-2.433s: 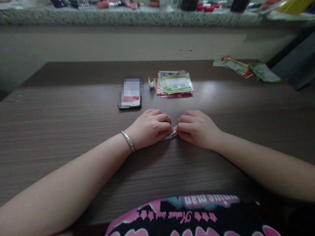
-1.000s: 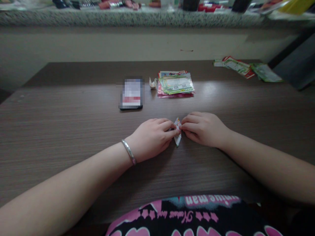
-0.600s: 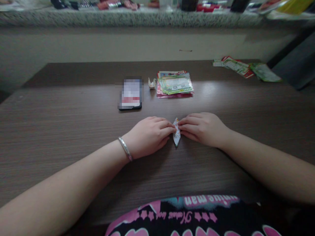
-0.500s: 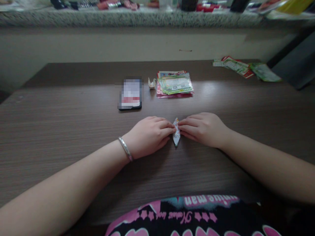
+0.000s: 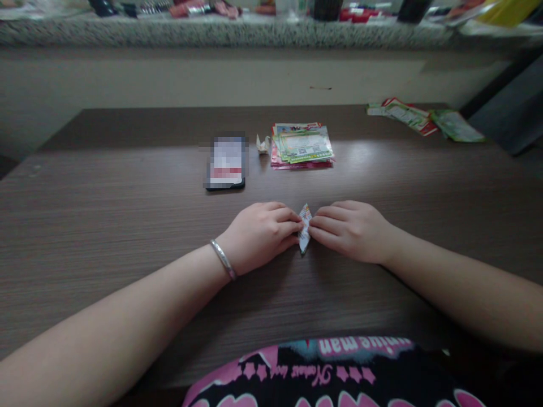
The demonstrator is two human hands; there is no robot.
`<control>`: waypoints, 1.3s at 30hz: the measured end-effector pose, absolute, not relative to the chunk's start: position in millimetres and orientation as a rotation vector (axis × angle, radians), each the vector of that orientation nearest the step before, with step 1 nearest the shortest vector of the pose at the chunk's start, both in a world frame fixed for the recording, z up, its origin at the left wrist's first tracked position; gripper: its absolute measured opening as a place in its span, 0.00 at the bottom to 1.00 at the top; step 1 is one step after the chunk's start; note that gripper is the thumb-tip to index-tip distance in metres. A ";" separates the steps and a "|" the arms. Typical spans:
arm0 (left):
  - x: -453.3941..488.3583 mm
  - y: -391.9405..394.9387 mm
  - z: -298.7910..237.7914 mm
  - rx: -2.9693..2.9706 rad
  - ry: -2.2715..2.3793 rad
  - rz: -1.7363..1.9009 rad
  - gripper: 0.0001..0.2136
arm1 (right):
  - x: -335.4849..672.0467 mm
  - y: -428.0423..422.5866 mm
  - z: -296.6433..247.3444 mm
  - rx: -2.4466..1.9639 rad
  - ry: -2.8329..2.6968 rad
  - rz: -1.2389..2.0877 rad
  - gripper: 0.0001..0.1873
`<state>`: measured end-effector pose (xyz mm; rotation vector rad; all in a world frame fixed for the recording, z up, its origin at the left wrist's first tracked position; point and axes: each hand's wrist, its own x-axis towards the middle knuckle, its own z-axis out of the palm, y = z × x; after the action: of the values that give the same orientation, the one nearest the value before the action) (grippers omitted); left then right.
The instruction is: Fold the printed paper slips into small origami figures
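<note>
Between my two hands stands a small folded piece of paper [image 5: 304, 240], white with printed marks and pointed at both ends, on the brown table [image 5: 127, 215]. My left hand [image 5: 269, 232] grips its left side, fingers pressed together. From the other side, the closed fingertips of my right hand [image 5: 350, 229] pinch the right edge. Both thumbs are mostly hidden beneath the fingers. Beyond my hands sits a small folded paper crane [image 5: 263, 146], beside a stack of colourful printed wrappers [image 5: 303, 144].
Left of the crane lies a phone [image 5: 227, 164], its screen blurred out. More wrappers [image 5: 409, 116] lie at the table's far right corner. Behind the table, a speckled stone ledge [image 5: 237, 34] bears various small items. A dark panel [image 5: 509, 102] stands at the right.
My right hand has shifted slightly down and toward me, its fingers closer together. My left hand has moved slightly right. The folded paper stays between them, tilted a little more.
</note>
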<state>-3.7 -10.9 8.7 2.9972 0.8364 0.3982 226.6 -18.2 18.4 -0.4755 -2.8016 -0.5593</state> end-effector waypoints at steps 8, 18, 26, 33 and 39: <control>-4.8 -11.2 7.5 2.989 0.819 0.452 0.12 | 227.3 -15.0 15.3 -0.552 -2.834 -0.447 0.13; -2.6 -12.1 6.8 2.974 0.831 0.539 0.11 | 227.4 -3.9 4.1 -0.652 -2.655 0.047 0.09; -2.5 -8.2 4.9 3.003 0.784 0.513 0.11 | 223.1 -7.8 2.7 -0.758 -2.595 0.161 0.07; -1.5 -8.1 5.1 3.052 0.801 0.546 0.11 | 224.2 -9.6 4.3 -0.812 -2.660 0.022 0.10; -1.2 -9.0 3.9 3.078 0.861 0.566 0.10 | 220.4 -10.5 5.4 -0.812 -2.670 -0.129 0.12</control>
<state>-1.2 -9.0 3.9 3.0783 0.8611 0.5656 220.4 -10.5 5.4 -0.8117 -2.6696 -0.1295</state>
